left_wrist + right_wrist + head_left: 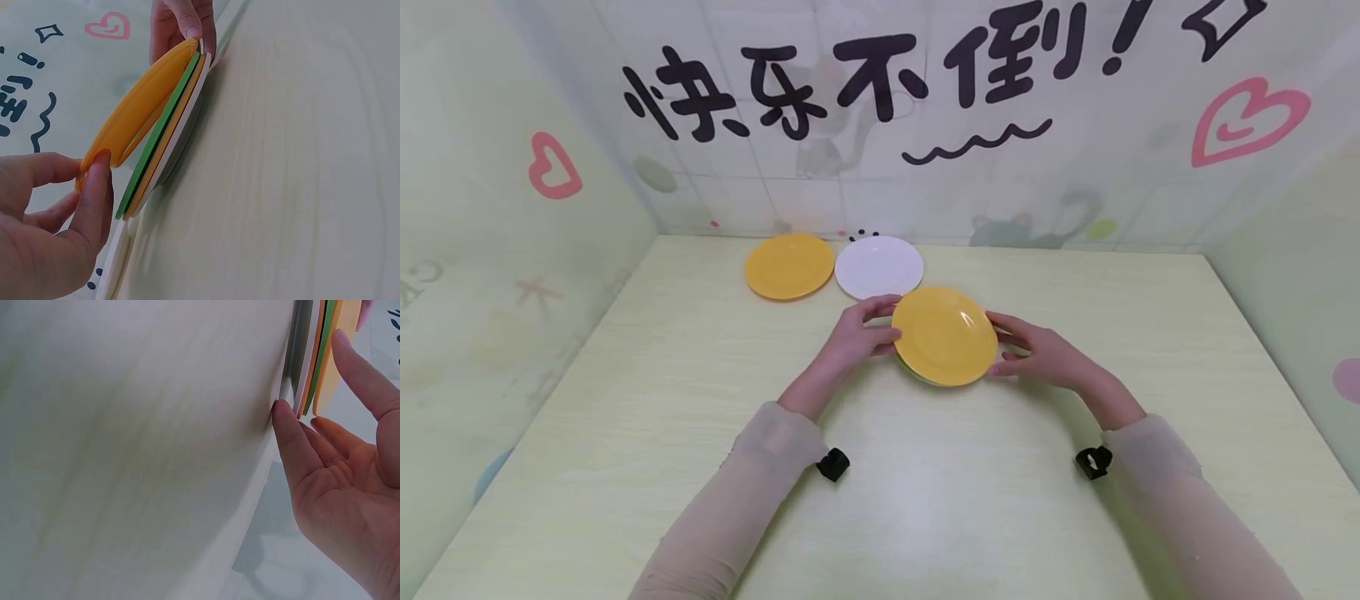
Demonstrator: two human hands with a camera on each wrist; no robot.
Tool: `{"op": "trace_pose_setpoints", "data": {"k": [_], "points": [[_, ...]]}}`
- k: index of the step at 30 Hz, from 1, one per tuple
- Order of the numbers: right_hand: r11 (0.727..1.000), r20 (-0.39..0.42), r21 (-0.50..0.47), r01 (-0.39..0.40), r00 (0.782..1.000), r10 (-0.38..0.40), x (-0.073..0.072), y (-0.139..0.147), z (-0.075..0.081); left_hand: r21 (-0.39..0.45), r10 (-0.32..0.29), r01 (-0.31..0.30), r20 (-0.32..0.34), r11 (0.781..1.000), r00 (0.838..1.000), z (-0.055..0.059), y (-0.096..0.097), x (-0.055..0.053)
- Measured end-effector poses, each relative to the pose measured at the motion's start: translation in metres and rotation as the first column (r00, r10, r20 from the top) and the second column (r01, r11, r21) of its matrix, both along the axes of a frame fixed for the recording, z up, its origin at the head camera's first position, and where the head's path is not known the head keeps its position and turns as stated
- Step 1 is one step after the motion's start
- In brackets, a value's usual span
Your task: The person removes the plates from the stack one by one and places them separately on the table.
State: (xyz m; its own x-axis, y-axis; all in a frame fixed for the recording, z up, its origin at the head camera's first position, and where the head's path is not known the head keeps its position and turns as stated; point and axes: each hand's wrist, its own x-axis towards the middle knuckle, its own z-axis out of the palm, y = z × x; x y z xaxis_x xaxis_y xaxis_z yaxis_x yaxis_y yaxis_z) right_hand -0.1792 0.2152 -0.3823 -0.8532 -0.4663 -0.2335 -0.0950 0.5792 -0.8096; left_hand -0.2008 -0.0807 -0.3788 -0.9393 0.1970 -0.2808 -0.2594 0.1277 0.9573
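A glossy yellow round plate (pixel 944 335), apparently plastic, tilts over a short stack, its far-right rim low and its left side raised. The left hand (pixel 856 333) pinches the raised rim with its fingertips; the right hand (pixel 1045 354) curves round the opposite edge, one digit lying on the yellow plate.

The slick rim could slide from that fingertip hold and drop onto the thin green plate (pixel 155 139) below. The right hand's lower fingers sit close against the stack, so a lift might drag along the green plate, the orange plate (pixel 167 139) or the pale pinkish-white plate (pixel 181 128). A swing leftward could nudge the flat white round plate (pixel 878 267) near the stack.

The head view shows only a green sliver under the yellow plate; the left wrist view opens up the wedge-shaped gap and the layers. The right wrist view alone shows a fingertip down at the tabletop (pixel 895 500). Only the head view shows the other yellow round plate (pixel 789 267) beside the white one.
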Motion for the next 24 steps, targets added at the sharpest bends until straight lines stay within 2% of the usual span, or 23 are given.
{"op": "trace_pose_setpoints", "data": {"k": [11, 24], "points": [[0.999, -0.034, 0.042, 0.009, 0.999, -0.007, -0.001, 0.000, 0.000, 0.024, 0.060, -0.060, -0.006, 0.998, 0.998, 0.009, -0.016, -0.004], [0.999, -0.051, 0.042, 0.008, 0.999, -0.006, 0.000, 0.000, -0.001, 0.052, 0.164, -0.162, -0.033, 0.985, 0.986, 0.021, -0.051, -0.010]]}}
